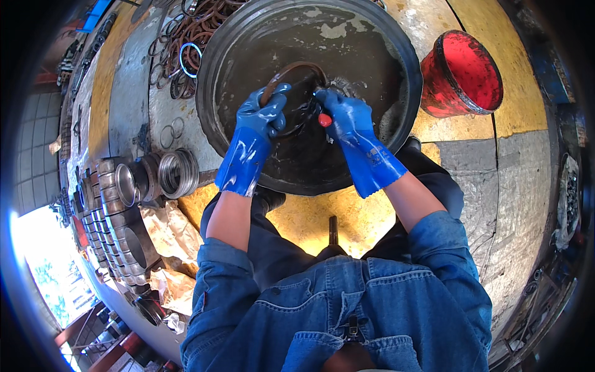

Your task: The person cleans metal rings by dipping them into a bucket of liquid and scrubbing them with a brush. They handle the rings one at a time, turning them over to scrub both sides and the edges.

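Note:
Both my hands wear long blue rubber gloves over a wide black basin (208, 102) of murky dark liquid. A thin brown ring (280, 75) stretches between them above the liquid. My left hand (263, 113) is closed around the ring's left side. Near the ring's right side, my right hand (344, 113) is closed on a tool whose red handle end (325, 120) pokes out below the fingers. The rest of that tool is hidden by the glove, so its kind cannot be made out. Splashes and foam show beside the right fingers.
A heap of rusty and dark rings (204, 22) lies beyond the basin at the left. Right of the basin stands a red bucket (441, 80). Metal rings (180, 173) and stacked metal cylinders (111, 198) sit at the left, by crumpled brown paper (170, 229).

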The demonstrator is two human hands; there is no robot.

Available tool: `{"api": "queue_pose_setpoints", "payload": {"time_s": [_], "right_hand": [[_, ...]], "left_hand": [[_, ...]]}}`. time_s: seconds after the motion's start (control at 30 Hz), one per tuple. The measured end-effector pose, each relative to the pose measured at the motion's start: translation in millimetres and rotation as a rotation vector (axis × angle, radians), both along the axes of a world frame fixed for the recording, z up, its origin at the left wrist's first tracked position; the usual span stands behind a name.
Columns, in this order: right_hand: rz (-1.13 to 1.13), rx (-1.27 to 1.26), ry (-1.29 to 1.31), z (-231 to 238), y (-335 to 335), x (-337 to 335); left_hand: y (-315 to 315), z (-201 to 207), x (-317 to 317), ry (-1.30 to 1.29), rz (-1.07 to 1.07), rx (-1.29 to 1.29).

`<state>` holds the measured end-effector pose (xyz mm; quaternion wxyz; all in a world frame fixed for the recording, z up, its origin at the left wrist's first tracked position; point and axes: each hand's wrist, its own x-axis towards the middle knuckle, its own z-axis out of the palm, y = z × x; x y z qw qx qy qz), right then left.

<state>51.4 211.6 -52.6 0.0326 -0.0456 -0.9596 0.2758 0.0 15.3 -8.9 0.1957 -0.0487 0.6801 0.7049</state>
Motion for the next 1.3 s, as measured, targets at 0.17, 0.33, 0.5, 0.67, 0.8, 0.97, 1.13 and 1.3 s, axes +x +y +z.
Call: {"api": "queue_pose_setpoints", "payload": {"time_s": [0.17, 0.33, 0.5, 0.67, 0.8, 0.97, 1.13, 1.3], "right_hand": [[-0.143, -0.689, -0.146, 15.8, 8.3, -2.6], [0.138, -1.202, -0.363, 19.4, -1.9, 6.3], [0.074, -0.462, -0.342, 15.5, -0.8, -1.2], [0.146, -0.047, 0.124, -15.2, 21.2, -7.5], [0.26, -0.124, 0.643, -1.0, 30.1, -14.1], [0.192, -0.473, 0.577, 28.6, 29.8, -16.1], [-0.106, -0.73, 0.102, 18.4, 41.4, -13.8], [-0.033, -0.718, -0.206, -1.5, 55.1, -7.0]], "left_hand": [[-23.8, -8.4, -19.4, -0.159, 0.166, 0.174], [-29.5, -3.5, -21.7, -0.155, 0.158, 0.317], [-24.2, 4.6, -17.2, -0.146, 0.051, 0.282], [-12.1, 16.5, -11.3, -0.21, -0.047, 0.195], [-7.2, 5.0, -8.0, -0.237, -0.075, 0.084], [-6.6, 3.9, -4.1, -0.244, -0.036, 0.018], [-8.4, 8.2, -4.1, -0.252, -0.069, 0.25], [-18.1, -0.5, -13.6, -0.179, -0.062, 0.391]]}}
